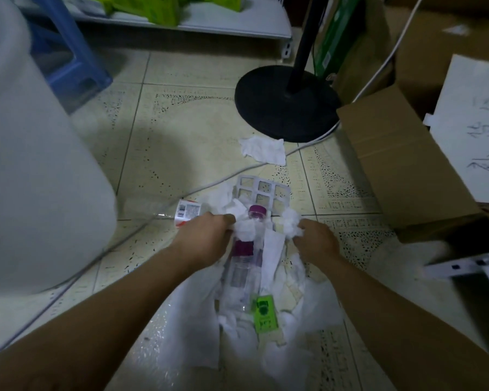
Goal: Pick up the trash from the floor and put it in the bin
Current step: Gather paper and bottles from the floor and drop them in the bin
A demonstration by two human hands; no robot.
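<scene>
Closest to the person, a heap of white tissues (198,328) and wrappers lies on the tiled floor (181,131), with a small green packet (264,314) on top. A clear bottle with a purple cap (246,255) lies in the middle of the heap.

A bit farther out, both hands are in the pile. The left hand (206,235) has its fingers closed on a wad of tissue beside the bottle's neck. The right hand (316,241) has its fingers closed on another tissue ball (290,222).

Past the hands lie a white plastic tray with square holes (261,190), a second clear bottle with a red and white label (164,211), and one flat tissue (264,149) near the black fan base (287,104). A white cord (209,184) runs across the floor under the trash.

The big white thing on the left (26,150) may be the bin, but I cannot tell for sure.

What could go wrong: the tissues are loose, so small bits could fall when lifted. The bottle is round and could roll away. A hand could also catch the cord and tug the fan.
</scene>
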